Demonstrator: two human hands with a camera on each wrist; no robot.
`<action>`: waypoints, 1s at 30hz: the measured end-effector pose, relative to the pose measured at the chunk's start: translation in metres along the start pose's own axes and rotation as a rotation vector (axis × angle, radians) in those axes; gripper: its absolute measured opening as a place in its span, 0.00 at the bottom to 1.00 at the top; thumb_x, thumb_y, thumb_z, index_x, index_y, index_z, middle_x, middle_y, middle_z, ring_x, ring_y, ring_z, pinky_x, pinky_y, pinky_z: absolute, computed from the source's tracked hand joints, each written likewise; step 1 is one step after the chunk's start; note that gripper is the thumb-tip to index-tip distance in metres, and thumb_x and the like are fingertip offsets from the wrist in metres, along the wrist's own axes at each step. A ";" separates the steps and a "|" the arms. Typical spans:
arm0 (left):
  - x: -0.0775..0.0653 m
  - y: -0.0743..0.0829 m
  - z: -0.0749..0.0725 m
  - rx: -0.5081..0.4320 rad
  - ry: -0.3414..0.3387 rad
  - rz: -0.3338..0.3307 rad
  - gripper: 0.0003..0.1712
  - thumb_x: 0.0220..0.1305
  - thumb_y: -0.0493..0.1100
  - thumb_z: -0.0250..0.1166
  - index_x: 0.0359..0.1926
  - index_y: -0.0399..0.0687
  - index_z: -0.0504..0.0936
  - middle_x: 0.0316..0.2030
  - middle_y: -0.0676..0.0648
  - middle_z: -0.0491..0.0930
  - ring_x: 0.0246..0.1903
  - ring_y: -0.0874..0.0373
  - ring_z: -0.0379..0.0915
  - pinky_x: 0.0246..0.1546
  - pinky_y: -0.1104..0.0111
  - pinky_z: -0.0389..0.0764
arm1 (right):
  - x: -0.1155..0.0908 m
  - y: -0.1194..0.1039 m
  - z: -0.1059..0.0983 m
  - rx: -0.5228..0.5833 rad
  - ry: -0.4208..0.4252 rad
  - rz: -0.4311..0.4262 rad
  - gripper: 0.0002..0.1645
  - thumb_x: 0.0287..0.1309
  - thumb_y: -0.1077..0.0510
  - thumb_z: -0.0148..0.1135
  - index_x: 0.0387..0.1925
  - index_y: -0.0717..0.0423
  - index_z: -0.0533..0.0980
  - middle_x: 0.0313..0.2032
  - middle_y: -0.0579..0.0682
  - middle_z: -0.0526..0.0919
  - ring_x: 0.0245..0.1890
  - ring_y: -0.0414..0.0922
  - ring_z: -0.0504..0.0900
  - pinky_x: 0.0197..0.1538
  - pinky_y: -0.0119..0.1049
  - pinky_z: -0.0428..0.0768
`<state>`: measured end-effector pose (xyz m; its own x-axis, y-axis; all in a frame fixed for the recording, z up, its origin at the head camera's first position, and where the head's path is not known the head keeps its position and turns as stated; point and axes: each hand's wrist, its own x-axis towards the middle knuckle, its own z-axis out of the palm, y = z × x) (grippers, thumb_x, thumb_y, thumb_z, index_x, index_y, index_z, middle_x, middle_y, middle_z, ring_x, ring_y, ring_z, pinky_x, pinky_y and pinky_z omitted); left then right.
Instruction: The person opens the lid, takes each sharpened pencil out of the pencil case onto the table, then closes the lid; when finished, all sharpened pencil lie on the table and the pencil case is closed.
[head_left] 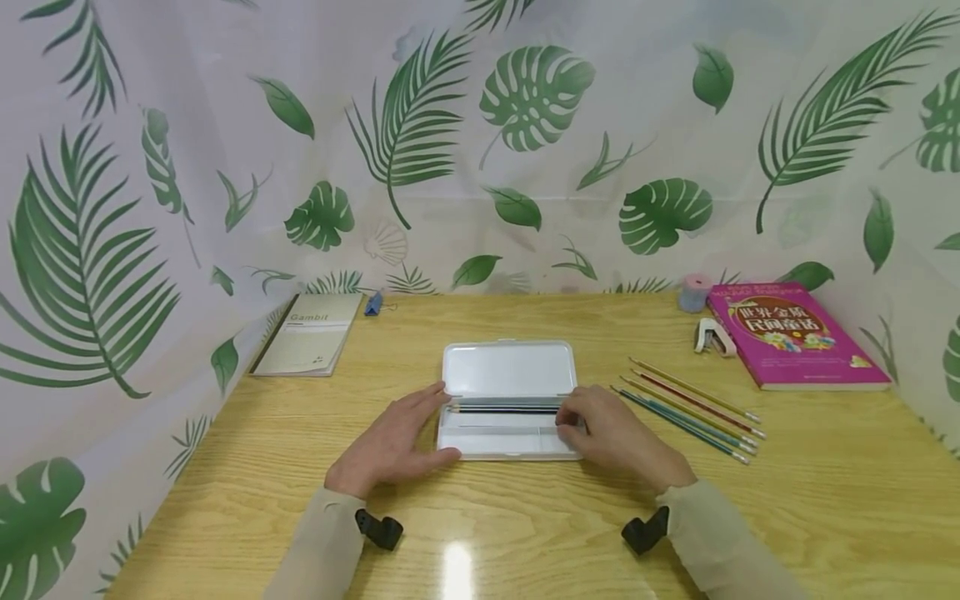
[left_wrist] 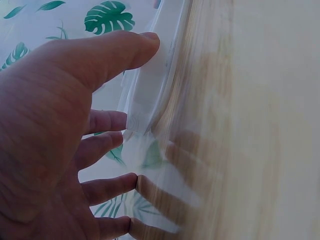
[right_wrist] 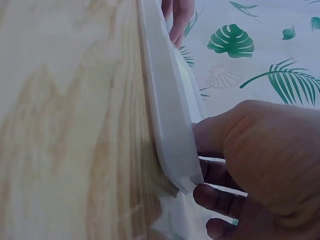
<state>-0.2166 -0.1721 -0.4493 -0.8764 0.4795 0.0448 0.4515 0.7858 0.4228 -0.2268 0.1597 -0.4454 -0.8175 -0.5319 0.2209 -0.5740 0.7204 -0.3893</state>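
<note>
Had left grip (head_left: 393, 442) spread wide, touching the open white case (head_left: 491, 443) at its left end. Had right grip (head_left: 611, 432) bent over the right end; could not tell whether pinching anything. Saw dark pencils (head_left: 504, 409) in the case between both grips, loose pencils (head_left: 698, 403) on the bench (head_left: 540, 533) right of right grip.

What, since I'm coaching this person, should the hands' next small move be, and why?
I'd probably ease the right hand off the open pencil case and toward the loose pencils: at least one dark pencil already lies along the case's rear section, and the loose ones lie on the table just to the right.
</note>
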 end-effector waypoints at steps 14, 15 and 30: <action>0.000 0.002 -0.001 -0.009 0.008 -0.004 0.49 0.59 0.66 0.67 0.75 0.49 0.63 0.76 0.49 0.55 0.72 0.47 0.55 0.70 0.51 0.61 | 0.000 0.003 -0.001 -0.042 0.013 -0.062 0.03 0.59 0.63 0.67 0.30 0.52 0.82 0.31 0.43 0.78 0.34 0.41 0.70 0.38 0.38 0.71; 0.000 0.002 0.000 -0.009 0.008 -0.004 0.49 0.59 0.66 0.67 0.74 0.49 0.64 0.76 0.49 0.55 0.72 0.47 0.55 0.70 0.51 0.61 | 0.000 0.003 0.000 -0.046 0.012 -0.063 0.04 0.59 0.62 0.67 0.30 0.52 0.82 0.31 0.43 0.78 0.34 0.41 0.70 0.38 0.38 0.71; 0.000 0.001 0.001 -0.002 0.015 -0.003 0.49 0.59 0.67 0.67 0.75 0.51 0.63 0.76 0.50 0.56 0.72 0.48 0.55 0.70 0.50 0.60 | 0.000 0.005 -0.002 0.030 0.028 -0.114 0.04 0.58 0.64 0.67 0.30 0.52 0.82 0.29 0.41 0.77 0.32 0.41 0.71 0.36 0.38 0.71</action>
<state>-0.2162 -0.1709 -0.4500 -0.8800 0.4715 0.0569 0.4487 0.7863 0.4248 -0.2296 0.1644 -0.4451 -0.7482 -0.5966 0.2902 -0.6620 0.6419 -0.3869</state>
